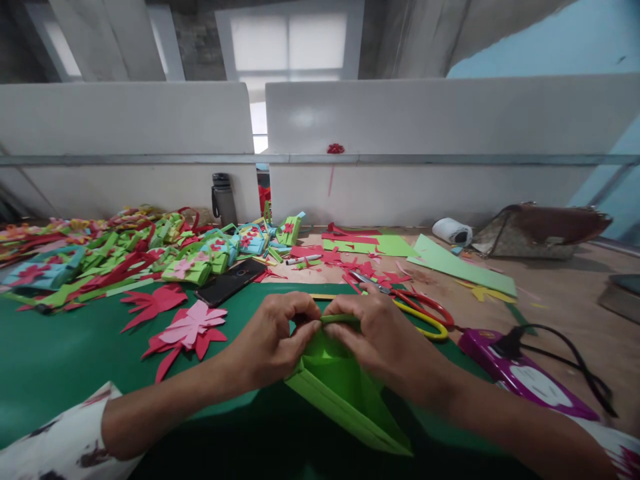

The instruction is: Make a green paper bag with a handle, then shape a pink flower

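A light green folded bag (350, 400) hangs tilted below both hands, its hollow inside facing up. My left hand (277, 333) pinches the bag's top edge between thumb and fingers. Right beside it, my right hand (375, 333) is closed on the same edge and on a green strip (340, 319). The fingertips of both hands nearly touch. Behind my right hand lie scissors with red and yellow handles (433, 323). Pink and red paper flowers (193, 325) rest on the green mat (65, 347) to the left.
A black phone (233, 281) lies behind the flowers, near a pile of small coloured bags (125, 250). A dark bottle (223, 198) stands against the white panel. Green sheets (463, 267), red scraps, a purple power strip (525, 377) and a brown handbag (545, 230) are at right.
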{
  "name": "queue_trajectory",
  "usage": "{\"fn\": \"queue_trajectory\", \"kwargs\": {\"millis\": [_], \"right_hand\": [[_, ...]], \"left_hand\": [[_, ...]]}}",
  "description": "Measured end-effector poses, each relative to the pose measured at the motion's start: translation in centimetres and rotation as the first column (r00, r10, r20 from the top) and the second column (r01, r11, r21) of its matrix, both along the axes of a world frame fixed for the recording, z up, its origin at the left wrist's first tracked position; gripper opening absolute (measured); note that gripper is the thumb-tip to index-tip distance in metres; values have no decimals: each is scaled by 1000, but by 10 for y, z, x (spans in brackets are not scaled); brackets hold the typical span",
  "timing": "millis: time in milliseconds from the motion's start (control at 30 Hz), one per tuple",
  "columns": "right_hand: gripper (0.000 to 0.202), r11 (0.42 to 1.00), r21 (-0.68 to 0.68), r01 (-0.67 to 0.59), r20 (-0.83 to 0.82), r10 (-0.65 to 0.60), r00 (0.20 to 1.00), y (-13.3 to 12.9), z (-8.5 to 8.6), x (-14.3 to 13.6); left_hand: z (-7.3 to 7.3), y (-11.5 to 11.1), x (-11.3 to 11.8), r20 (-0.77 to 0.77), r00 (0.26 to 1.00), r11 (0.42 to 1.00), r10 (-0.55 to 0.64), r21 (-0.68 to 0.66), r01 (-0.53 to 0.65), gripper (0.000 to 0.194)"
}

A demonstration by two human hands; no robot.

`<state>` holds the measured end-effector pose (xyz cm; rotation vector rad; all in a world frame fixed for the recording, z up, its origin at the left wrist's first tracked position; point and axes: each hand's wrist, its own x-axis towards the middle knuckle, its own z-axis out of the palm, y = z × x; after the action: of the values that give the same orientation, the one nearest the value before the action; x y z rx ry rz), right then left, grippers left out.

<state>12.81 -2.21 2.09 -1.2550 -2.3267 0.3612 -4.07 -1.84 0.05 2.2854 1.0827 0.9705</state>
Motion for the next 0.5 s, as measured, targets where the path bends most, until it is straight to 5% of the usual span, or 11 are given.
{"fn": "queue_trajectory", "kwargs": {"millis": [200,333,500], "right_hand": [[31,999,36,22,-195,-15,981,3,16,9],[16,977,166,131,-461,-40,886,7,18,27],[35,989,20,144,-492,-115,863,12,0,51]], "left_hand": [[5,2,-4,108,991,995,80,-63,-73,13],[5,8,-14,283,948,968,145,-241,-76,15],[-6,15,-25,453,862,922,226,-385,-39,17]]}}
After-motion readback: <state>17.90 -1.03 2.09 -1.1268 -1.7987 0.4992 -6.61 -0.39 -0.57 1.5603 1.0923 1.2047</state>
